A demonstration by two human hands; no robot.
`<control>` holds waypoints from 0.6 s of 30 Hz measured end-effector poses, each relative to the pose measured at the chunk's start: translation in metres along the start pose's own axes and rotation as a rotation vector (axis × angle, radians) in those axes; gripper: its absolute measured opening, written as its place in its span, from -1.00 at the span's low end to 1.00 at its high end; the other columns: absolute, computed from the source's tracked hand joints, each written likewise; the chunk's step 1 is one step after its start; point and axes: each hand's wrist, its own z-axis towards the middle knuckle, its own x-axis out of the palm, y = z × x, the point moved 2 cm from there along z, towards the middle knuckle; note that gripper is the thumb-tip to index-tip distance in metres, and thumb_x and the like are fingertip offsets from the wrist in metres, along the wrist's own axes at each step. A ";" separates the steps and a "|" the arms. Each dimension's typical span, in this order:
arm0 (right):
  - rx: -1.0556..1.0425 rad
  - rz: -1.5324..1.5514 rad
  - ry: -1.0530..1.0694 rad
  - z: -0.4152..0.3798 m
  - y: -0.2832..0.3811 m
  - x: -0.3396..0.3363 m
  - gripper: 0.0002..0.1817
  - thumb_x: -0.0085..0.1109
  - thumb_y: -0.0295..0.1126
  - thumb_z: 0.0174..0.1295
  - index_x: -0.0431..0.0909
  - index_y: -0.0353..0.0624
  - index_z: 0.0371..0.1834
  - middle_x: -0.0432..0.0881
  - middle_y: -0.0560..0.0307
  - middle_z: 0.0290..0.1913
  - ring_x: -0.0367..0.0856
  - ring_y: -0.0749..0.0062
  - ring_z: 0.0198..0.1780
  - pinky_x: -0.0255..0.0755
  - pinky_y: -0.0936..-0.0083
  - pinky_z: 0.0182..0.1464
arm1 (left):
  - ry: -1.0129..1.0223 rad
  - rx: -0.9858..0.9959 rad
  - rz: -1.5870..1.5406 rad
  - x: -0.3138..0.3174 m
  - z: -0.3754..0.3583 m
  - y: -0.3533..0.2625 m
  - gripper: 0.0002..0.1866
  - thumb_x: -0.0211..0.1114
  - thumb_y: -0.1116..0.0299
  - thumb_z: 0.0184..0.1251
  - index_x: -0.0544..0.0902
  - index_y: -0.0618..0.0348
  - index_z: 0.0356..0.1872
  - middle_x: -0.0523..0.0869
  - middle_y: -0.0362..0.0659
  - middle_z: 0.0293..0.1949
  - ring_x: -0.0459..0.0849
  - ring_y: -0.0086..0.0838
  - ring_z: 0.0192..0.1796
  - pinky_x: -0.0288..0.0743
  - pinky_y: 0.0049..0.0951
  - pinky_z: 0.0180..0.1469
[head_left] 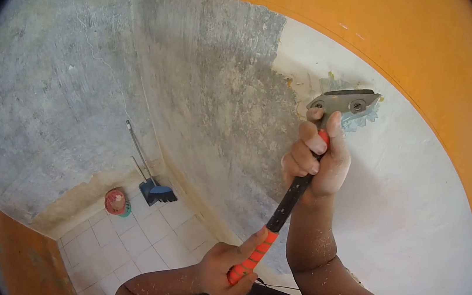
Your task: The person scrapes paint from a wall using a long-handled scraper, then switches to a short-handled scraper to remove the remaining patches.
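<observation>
A long scraper [290, 198] with a black and orange handle slants up across the view. Its wide grey metal head lies against the wall [406, 198], at the edge of a patch where the white coat is scraped away. My right hand [324, 152] is wrapped round the upper handle just below the head. Lower down, my left hand [231, 268] grips the orange end of the handle. White flecks cover both forearms.
Bare grey plaster [216, 68] spreads left of the white area, with orange paint [445, 73] above. Down in the corner, a dustpan and broom [154, 190] lean beside a red basket [115, 202] on the tiled floor [147, 243].
</observation>
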 end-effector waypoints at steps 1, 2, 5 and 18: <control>-0.017 -0.018 0.001 0.000 0.001 0.003 -0.69 -0.21 0.06 0.42 0.38 0.14 -0.15 0.11 0.51 -0.64 -0.04 0.75 -0.78 -0.06 0.69 -0.71 | 0.004 0.003 0.000 -0.005 0.002 -0.003 -0.26 0.11 0.61 0.04 0.16 0.42 0.36 0.48 -0.19 -0.68 0.42 -0.50 -0.71 0.35 -0.56 -0.53; -0.020 -0.020 -0.003 0.000 -0.002 0.003 -0.69 -0.21 0.06 0.42 0.38 0.14 -0.15 0.11 0.51 -0.64 -0.04 0.75 -0.78 -0.06 0.69 -0.71 | 0.019 -0.037 0.069 -0.010 0.002 -0.004 -0.26 0.11 0.61 0.03 0.16 0.41 0.36 0.49 -0.18 -0.68 0.43 -0.50 -0.71 0.35 -0.56 -0.53; -0.086 -0.079 -0.059 -0.005 -0.008 -0.003 -0.69 -0.21 0.05 0.42 0.40 0.12 -0.19 0.11 0.52 -0.64 -0.03 0.76 -0.78 -0.04 0.70 -0.72 | 0.024 -0.095 0.102 -0.010 -0.010 0.013 -0.26 0.11 0.62 0.01 0.18 0.45 0.35 0.53 -0.19 -0.66 0.47 -0.50 -0.68 0.36 -0.60 -0.51; -0.099 -0.116 -0.091 -0.005 -0.011 -0.004 -0.68 -0.23 0.06 0.43 0.40 0.12 -0.19 0.12 0.50 -0.64 -0.03 0.74 -0.78 -0.07 0.67 -0.71 | 0.086 -0.018 0.113 -0.022 -0.001 0.016 -0.21 0.13 0.58 -0.02 0.13 0.44 0.37 0.42 -0.12 -0.73 0.49 -0.31 -0.71 0.39 -0.45 -0.55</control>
